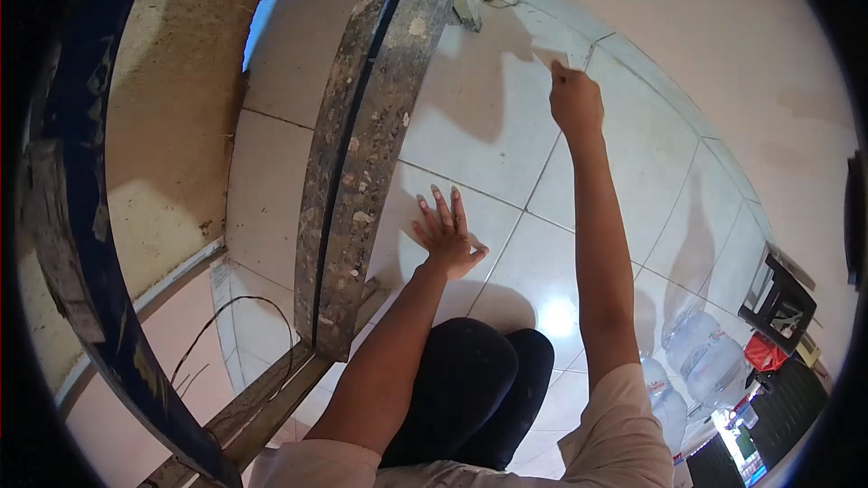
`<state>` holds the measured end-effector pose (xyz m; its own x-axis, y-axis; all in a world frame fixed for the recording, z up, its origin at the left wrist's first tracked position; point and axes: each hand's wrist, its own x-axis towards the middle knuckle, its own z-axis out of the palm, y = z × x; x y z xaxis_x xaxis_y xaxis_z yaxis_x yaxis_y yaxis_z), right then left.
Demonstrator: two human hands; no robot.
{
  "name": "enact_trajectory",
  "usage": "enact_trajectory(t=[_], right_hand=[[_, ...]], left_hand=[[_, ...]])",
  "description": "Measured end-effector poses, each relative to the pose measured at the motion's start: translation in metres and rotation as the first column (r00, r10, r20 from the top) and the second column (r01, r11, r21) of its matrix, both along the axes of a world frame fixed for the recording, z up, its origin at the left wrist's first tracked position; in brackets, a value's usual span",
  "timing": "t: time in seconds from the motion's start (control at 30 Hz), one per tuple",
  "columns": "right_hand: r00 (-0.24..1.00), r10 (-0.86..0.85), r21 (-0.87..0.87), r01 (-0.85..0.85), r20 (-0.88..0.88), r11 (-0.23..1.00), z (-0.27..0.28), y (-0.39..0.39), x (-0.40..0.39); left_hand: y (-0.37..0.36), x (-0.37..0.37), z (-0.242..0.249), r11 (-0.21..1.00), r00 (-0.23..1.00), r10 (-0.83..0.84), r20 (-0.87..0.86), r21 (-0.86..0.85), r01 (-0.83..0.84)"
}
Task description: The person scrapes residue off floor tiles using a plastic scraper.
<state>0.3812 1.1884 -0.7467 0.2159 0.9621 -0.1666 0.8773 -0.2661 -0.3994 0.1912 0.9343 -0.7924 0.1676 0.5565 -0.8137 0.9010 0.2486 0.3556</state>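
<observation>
Clutching pale flat piece (548, 56), right hand (576, 98) closed; piece juts out leftward. Left hand (445, 239) nearer, left, fingers spread over floor (515, 176), holding nothing.

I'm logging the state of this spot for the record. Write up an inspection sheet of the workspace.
Surface: white floor tiles, with shadows, small dark specks and a bright glare spot.
Job's things: small pale flat piece at the right hand; too unclear to identify.
Clutter: paint-spattered wooden bench beside the left hand; clear water jugs and black stool off to the right.
Hands: left open, fingers spread, contact with the tiles unclear; right closed, apparently gripping the piece.
Cables: thin dark wire or cord curving near the bench's near end; which it is cannot be told.
Surroundings: pale wall meeting the floor on the right.
</observation>
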Motion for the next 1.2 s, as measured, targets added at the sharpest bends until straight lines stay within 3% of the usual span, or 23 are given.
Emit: enact_trajectory(t=[0.1, 0.33, 0.4, 0.47, 0.6, 0.67, 0.73, 0.8, 0.9, 0.93, 1.03, 1.1, 1.2], right_hand=[[0.996, 0.071, -0.143, -0.061, 0.061, 0.988, 0.000, -0.018, 0.006], [0.999, 0.009, -0.083, -0.005, 0.044, 0.997, 0.006, 0.010, 0.014], [0.996, 0.072, -0.054, -0.069, 0.055, 0.996, 0.020, 0.000, 0.015], [0.994, 0.098, -0.137, -0.091, 0.051, 0.986, 0.007, -0.009, 0.014], [0.994, -0.039, -0.105, 0.049, 0.097, 0.993, -0.028, 0.017, -0.003], [1.000, 0.017, -0.022, -0.017, 0.020, 1.000, -0.021, 0.010, -0.006], [0.991, 0.067, 0.180, -0.044, -0.120, 0.983, -0.007, -0.004, -0.025], [0.968, 0.169, 0.071, -0.158, -0.183, 0.985, -0.008, -0.017, -0.042], [0.920, 0.336, 0.054, -0.332, -0.200, 0.942, -0.013, -0.028, -0.080], [0.928, 0.326, -0.040, -0.338, -0.182, 0.940, -0.019, -0.019, -0.095], [0.919, 0.344, 0.032, -0.345, -0.191, 0.938, -0.015, 0.009, -0.131], [0.877, 0.476, -0.004, -0.477, -0.066, 0.879, -0.013, 0.030, -0.155], [0.865, 0.495, 0.043, -0.493, -0.081, 0.869, -0.009, 0.058, -0.183]], left_hand=[[0.000, 0.001, -0.002, 1.000, 1.000, 0.008, -0.002, -0.013, -0.008], [-0.001, 0.001, -0.001, 0.999, 1.000, 0.021, 0.003, 0.046, -0.021], [0.006, 0.002, 0.002, 1.000, 1.000, 0.013, -0.021, 0.013, -0.013], [0.003, 0.001, 0.001, 1.000, 1.000, 0.003, -0.007, 0.004, -0.002], [-0.002, 0.002, -0.004, 0.998, 1.000, 0.026, -0.007, 0.052, -0.025], [-0.005, 0.005, -0.004, 0.998, 0.999, 0.017, -0.033, 0.055, -0.015], [-0.002, 0.005, -0.006, 0.998, 0.998, -0.005, -0.062, 0.057, 0.008], [-0.003, 0.007, -0.001, 0.994, 0.998, 0.031, -0.051, 0.110, -0.025], [-0.001, 0.006, 0.003, 1.000, 0.998, -0.001, -0.056, 0.016, 0.002], [0.005, 0.006, 0.001, 1.000, 0.998, -0.015, -0.055, -0.017, 0.014], [0.002, 0.004, -0.001, 0.999, 0.998, -0.041, -0.045, -0.004, 0.041], [0.000, 0.002, -0.003, 0.999, 1.000, -0.030, -0.008, 0.017, 0.031], [-0.001, 0.001, -0.007, 1.000, 1.000, -0.027, 0.006, -0.006, 0.027]])
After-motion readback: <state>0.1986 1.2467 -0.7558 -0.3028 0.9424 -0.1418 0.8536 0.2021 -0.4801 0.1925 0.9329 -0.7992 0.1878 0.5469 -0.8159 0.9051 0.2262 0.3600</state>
